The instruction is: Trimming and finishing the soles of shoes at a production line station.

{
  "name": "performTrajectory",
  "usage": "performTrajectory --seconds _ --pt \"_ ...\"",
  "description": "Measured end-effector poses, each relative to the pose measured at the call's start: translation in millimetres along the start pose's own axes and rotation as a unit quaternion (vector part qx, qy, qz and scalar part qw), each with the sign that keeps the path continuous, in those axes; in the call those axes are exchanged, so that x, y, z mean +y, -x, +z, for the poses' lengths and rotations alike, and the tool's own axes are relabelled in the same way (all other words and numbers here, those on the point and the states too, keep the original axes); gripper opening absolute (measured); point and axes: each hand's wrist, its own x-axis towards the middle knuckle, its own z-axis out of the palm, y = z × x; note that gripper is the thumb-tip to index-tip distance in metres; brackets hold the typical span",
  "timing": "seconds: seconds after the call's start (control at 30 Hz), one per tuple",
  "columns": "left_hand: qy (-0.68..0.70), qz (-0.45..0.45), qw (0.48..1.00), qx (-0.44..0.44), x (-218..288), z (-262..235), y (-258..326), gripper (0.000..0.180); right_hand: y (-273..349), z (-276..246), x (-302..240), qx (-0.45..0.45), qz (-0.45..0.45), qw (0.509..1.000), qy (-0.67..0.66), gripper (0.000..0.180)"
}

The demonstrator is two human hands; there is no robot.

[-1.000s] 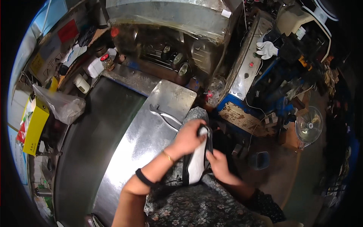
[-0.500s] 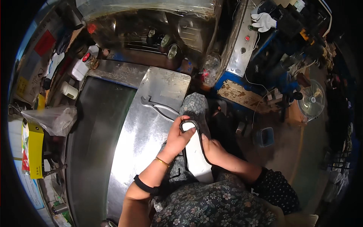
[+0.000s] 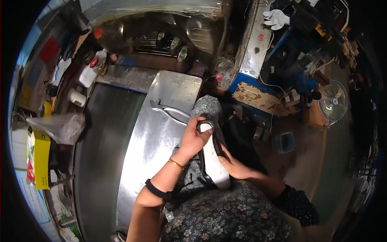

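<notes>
A shoe with a white sole side and a dark upper rests over my lap, bottom up, its toe pointing away from me. My left hand is wrapped round the toe end, with the thumb lying on the white bottom. Along the shoe's right side, my right hand grips the edge, thumb on the white face and fingers partly hidden behind. A pair of metal pincers lies just beyond my left hand on the steel tabletop.
A dark conveyor belt runs left of the steel top. On the far left are a yellow box and a clear plastic bag. A machine with a white glove stands at far right, near a fan and a blue bin.
My right hand has slid down the shoe's side toward me. The shoe has tilted slightly, and my left thumb stays at the toe. The whole view has shifted a little.
</notes>
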Motion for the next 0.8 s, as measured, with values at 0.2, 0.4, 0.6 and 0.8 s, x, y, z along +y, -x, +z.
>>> performTrajectory --seconds 0.2,0.4,0.6,0.8 --pt "0.520 -0.035 0.852 0.048 -19 -35 9 0.045 -39 10 -22 0.008 0.057 0.979 -0.194 0.075" --pt "-0.651 -0.103 0.747 0.094 61 -24 37 0.039 -59 40 -13 0.042 0.078 0.955 0.284 0.079" --pt "-0.600 -0.117 0.792 0.018 66 -64 25 0.039 -72 56 -62 0.017 0.083 0.994 0.071 0.079" --pt "-0.360 -0.044 0.922 0.135 45 -60 130 0.074 -57 69 -56 0.034 0.006 0.999 0.011 0.071"
